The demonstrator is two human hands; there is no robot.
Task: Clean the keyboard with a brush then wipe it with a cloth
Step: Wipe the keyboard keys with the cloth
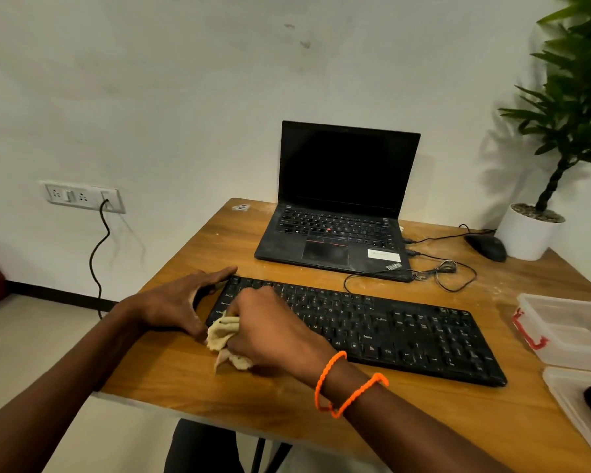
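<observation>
A black full-size keyboard lies across the wooden table. My right hand grips a crumpled cream cloth and presses it on the keyboard's left end. My left hand spans the keyboard's left edge, with its straight fingers along the far corner and the thumb at the near corner. No brush is clearly visible.
An open black laptop stands behind the keyboard, with cables and a black mouse to its right. A potted plant sits at the back right. Two clear plastic containers rest on the table's right edge.
</observation>
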